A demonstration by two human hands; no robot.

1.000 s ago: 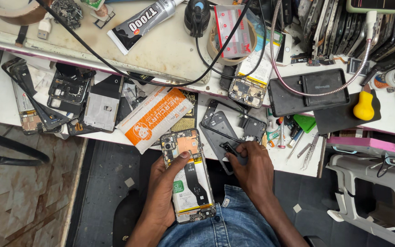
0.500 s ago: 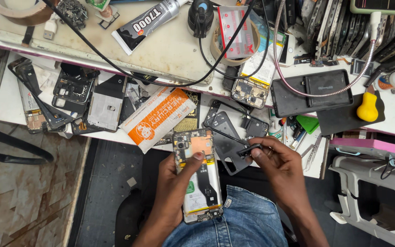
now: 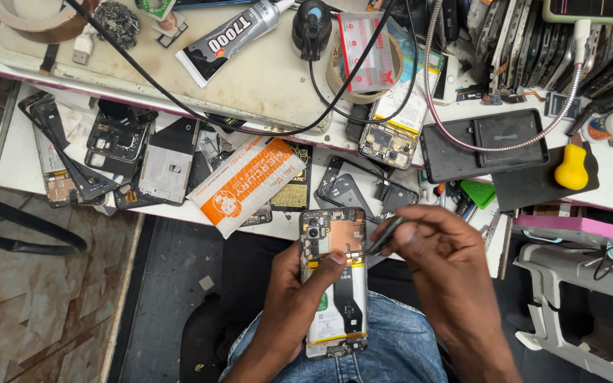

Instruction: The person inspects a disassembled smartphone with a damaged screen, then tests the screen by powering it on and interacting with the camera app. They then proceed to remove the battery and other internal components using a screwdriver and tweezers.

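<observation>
Closest to the camera, the opened phone (image 3: 333,284) lies lengthwise over a lap in blue denim, back cover off, showing a copper-toned shield near its top, a pale battery and a dark flat ribbon down its middle. The left hand (image 3: 294,298) is wrapped around the phone's left edge, thumb curled across onto the battery's upper part. Just right of the phone, the right hand (image 3: 438,259) is pinched shut on thin dark tweezers (image 3: 384,235), whose tips meet the phone's upper right edge beside the copper shield.

Beyond the phone's top end runs the white tabletop (image 3: 8,159), scuffed and crowded. Up and left of the phone lies a crinkled orange-and-white pouch (image 3: 245,186), and further left a spread of stripped dark frames and a grey back plate (image 3: 168,164). Up and right of the phone sits a black rectangular case (image 3: 484,142), with a yellow rounded handle (image 3: 572,167) at its right.

Farther still, a stained cream mat (image 3: 264,78) carries a glue tube (image 3: 232,35), a ring of tape (image 3: 363,67) and looping black cables. Left of the phone, the floor (image 3: 37,312) is worn brown stone.
</observation>
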